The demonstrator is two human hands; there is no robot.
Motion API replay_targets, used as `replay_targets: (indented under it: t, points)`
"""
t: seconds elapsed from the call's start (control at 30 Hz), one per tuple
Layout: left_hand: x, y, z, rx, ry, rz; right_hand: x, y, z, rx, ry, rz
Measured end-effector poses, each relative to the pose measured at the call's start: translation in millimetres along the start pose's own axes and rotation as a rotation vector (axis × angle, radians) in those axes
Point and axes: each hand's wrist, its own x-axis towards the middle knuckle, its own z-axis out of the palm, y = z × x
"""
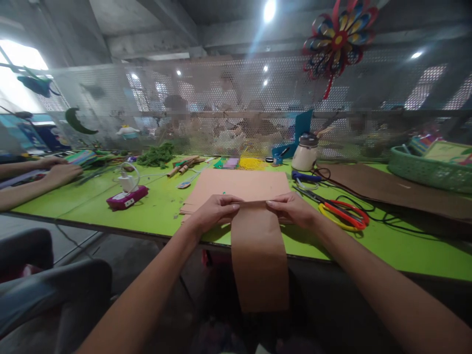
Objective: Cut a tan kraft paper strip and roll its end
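A long strip of brown kraft paper [260,260] hangs over the front edge of the green table, its top edge held level between both hands. My left hand [217,210] pinches the upper left corner between thumb and fingers. At the upper right corner, my right hand [291,207] grips the paper the same way. The top edge looks folded or rolled over. Behind the hands lies a stack of light brown paper sheets [241,183]. Scissors [342,214] with red and yellow handles rest to the right of my right hand.
A blue glue gun [306,176] lies behind the scissors, near black cables. A cream jar [305,152], a green basket [429,169] and brown board [368,182] stand or lie rightward. Left are a purple power strip [127,197], green craft pieces [157,155] and another person's hands [62,172].
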Motion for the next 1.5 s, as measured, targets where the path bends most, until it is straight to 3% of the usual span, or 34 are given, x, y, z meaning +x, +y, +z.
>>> replay_targets:
  t: [0.17,0.47,0.73,1.2,1.5]
  points:
    - [1,3,1.6,0.143,0.035,0.039,1,1,1,-0.020,-0.028,0.005]
    - [3,2,0.4,0.198,0.057,0.021,1,3,-2,-0.052,-0.066,-0.022]
    - [6,9,9.0,0.506,0.035,0.093,0,-1,5,-0.153,-0.049,-0.046]
    - [4,0,12.9,0.395,0.114,0.147,-1,-2,11,0.001,-0.014,-0.112]
    - [2,3,16.4,0.274,0.132,0.199,-2,-5,8,0.001,0.108,-0.109]
